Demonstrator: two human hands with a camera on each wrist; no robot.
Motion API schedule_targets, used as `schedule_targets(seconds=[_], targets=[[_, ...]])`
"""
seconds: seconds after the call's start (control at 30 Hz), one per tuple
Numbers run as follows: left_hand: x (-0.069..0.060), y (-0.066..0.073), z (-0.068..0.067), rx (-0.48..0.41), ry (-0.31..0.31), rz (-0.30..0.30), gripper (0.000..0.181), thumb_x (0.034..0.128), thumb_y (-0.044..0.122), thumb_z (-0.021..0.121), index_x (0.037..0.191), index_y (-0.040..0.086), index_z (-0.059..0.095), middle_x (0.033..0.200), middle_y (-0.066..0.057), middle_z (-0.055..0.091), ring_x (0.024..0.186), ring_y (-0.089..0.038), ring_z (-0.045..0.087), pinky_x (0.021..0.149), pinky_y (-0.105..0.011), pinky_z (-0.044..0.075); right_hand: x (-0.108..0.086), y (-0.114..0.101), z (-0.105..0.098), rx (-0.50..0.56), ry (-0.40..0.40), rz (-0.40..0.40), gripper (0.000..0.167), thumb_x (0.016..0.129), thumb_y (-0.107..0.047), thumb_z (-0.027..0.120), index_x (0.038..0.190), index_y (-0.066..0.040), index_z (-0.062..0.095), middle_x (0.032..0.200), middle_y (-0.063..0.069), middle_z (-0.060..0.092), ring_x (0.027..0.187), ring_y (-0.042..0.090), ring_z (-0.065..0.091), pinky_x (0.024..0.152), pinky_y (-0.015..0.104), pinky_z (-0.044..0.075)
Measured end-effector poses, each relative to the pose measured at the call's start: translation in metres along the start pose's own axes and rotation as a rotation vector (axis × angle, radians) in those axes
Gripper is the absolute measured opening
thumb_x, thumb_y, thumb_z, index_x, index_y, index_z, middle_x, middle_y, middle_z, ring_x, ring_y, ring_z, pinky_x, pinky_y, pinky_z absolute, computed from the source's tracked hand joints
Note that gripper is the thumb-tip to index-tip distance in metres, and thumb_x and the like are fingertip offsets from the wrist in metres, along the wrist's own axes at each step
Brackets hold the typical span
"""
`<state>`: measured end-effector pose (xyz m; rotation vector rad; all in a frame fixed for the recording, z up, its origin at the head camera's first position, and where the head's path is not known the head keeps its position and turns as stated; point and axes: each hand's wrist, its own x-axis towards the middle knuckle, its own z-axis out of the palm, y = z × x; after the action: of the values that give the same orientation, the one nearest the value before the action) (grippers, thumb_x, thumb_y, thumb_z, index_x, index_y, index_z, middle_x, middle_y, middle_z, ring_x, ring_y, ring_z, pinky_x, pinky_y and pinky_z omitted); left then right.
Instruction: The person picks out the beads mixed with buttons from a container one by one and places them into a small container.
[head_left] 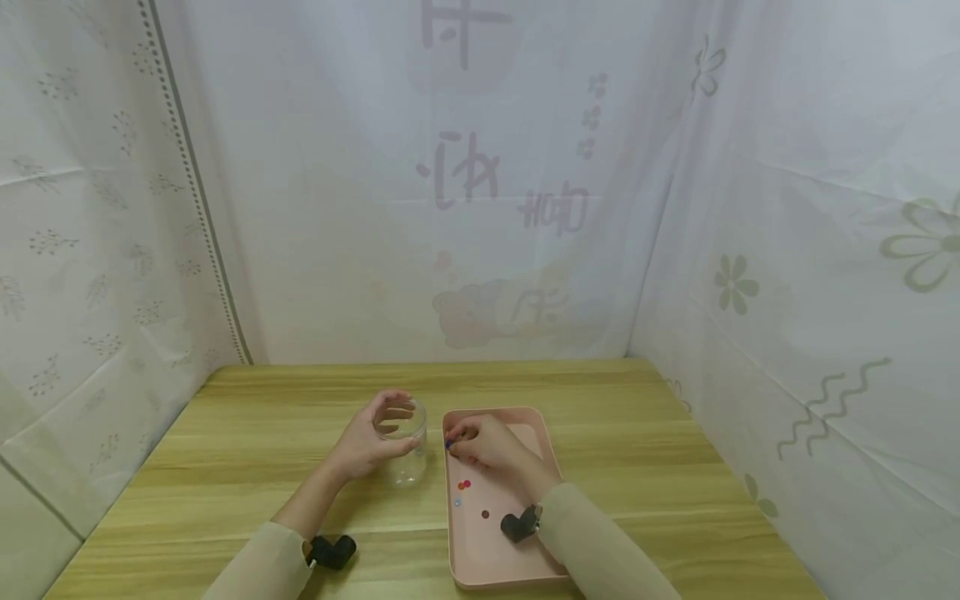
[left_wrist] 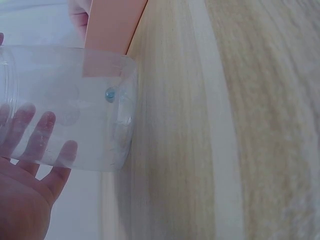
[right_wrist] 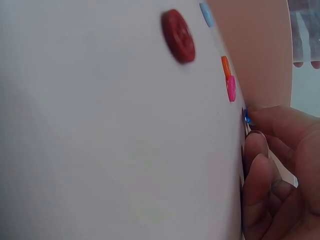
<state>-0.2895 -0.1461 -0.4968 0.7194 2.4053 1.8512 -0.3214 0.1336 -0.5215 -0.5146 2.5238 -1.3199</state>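
Note:
My left hand (head_left: 372, 439) grips a clear plastic jar (head_left: 407, 467), fingers and thumb curled round its upper part. The jar stands upright on the table beside the tray. Near its base, a small blue-green piece (left_wrist: 110, 94) shows through the wall. Over the left side of the pink tray (head_left: 498, 570), my right hand (head_left: 487, 442) pinches a small blue button (right_wrist: 247, 117) by the tray wall; the fingertips partly hide it. Also in the tray lie an orange button (right_wrist: 226, 66), a pink button (right_wrist: 231, 88), a light blue button (right_wrist: 207, 15) and a dark red button (right_wrist: 178, 36).
A wooden table (head_left: 645, 467) carries the jar and tray. White patterned curtains (head_left: 345, 192) hang behind it and along both sides. The tray has a raised rim. Small black cameras (head_left: 332, 552) are worn on both wrists.

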Motion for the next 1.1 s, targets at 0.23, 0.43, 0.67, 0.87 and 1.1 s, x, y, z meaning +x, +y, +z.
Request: schedule_targets(seconds=[0.23,0.43,0.67,0.87,1.1], targets=[[0.001,0.001,0.000,-0.005,0.001,0.003,0.070,0.0940,0.012,0.087,0.152,0.002,0.049,0.148,-0.025,0.063,0.143,-0.059,0.054,0.117,-0.070,0.047,0.002,0.000,-0.001,-0.009,-0.001,-0.001,0.016,0.100,-0.014,0.077,0.114,-0.016,0.083,0.079,-0.004,0.072,0.058,0.008,0.054,0.050,0.024,0.042],[0.000,0.000,0.000,0.003,-0.001,0.011,0.071,0.0943,0.013,0.086,0.153,0.001,0.048,0.149,-0.025,0.062,0.141,-0.052,0.058,0.116,-0.070,0.047,0.002,-0.002,-0.003,0.007,-0.007,0.005,0.017,0.099,-0.011,0.075,0.115,-0.013,0.081,0.079,-0.002,0.072,0.056,0.010,0.052,0.052,0.024,0.043],[0.000,-0.001,0.001,-0.006,0.002,0.004,0.073,0.0940,0.012,0.086,0.153,-0.001,0.047,0.149,-0.025,0.062,0.142,-0.051,0.058,0.117,-0.071,0.045,0.000,-0.007,-0.007,0.018,0.001,0.017,0.016,0.098,-0.010,0.075,0.113,-0.013,0.080,0.084,0.000,0.074,0.065,0.012,0.060,0.054,0.026,0.044],[0.000,-0.001,0.002,-0.004,0.006,0.003,0.073,0.0937,0.012,0.087,0.153,0.000,0.047,0.149,-0.024,0.062,0.141,-0.052,0.058,0.117,-0.071,0.046,-0.002,-0.013,-0.011,0.038,0.030,0.041,0.014,0.100,-0.012,0.076,0.113,-0.013,0.080,0.089,0.002,0.075,0.065,0.013,0.060,0.055,0.026,0.044],[0.000,0.000,0.002,-0.005,0.006,-0.007,0.072,0.0936,0.013,0.087,0.153,0.002,0.048,0.149,-0.024,0.062,0.142,-0.052,0.058,0.118,-0.070,0.046,-0.005,-0.014,-0.020,0.101,0.059,0.063,0.019,0.103,-0.019,0.075,0.121,-0.014,0.078,0.099,0.004,0.077,0.069,0.017,0.068,0.055,0.027,0.050]])
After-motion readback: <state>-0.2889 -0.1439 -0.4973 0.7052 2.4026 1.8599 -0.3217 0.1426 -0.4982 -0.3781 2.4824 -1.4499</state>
